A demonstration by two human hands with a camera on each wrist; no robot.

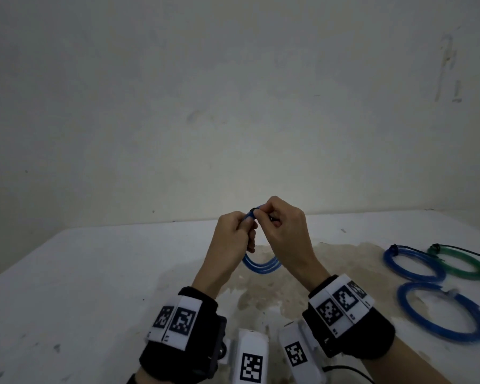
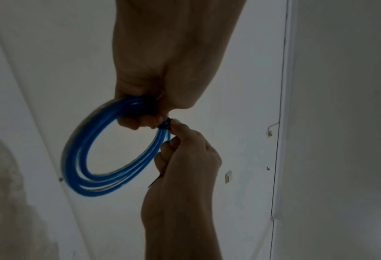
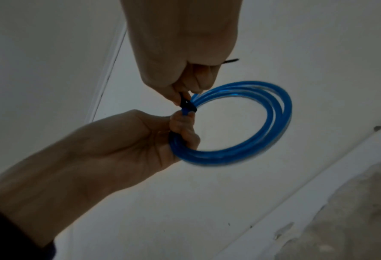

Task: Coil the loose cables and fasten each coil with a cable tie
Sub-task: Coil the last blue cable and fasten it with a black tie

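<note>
head view: above the white table (image 1: pixel 94 273), left hand (image 1: pixel 234 234) grips the blue coil (image 1: pixel 261 266) while right hand (image 1: pixel 284 225) pinches the black cable tie (image 1: pixel 252 210). left wrist: tie wraps the coil's top. right wrist: same grasp (tail pokes past knuckles).

1. The blue cable coil (image 3: pixel 240 123) looks like smooth, glossy plastic tubing, slightly see-through, with pale highlights along its turns.
2. The cable tie (image 3: pixel 187 107) around it is black, matt plastic.
3. The table (image 1: pixel 81 273) has a white, matt top, scuffed with dark specks, with a rough brownish stained patch (image 1: pixel 261 295).
4. The wall (image 1: pixel 233 92) is pale, matt and smudged.
5. The wrist bands (image 1: pixel 183 342) are black cloth.
</note>
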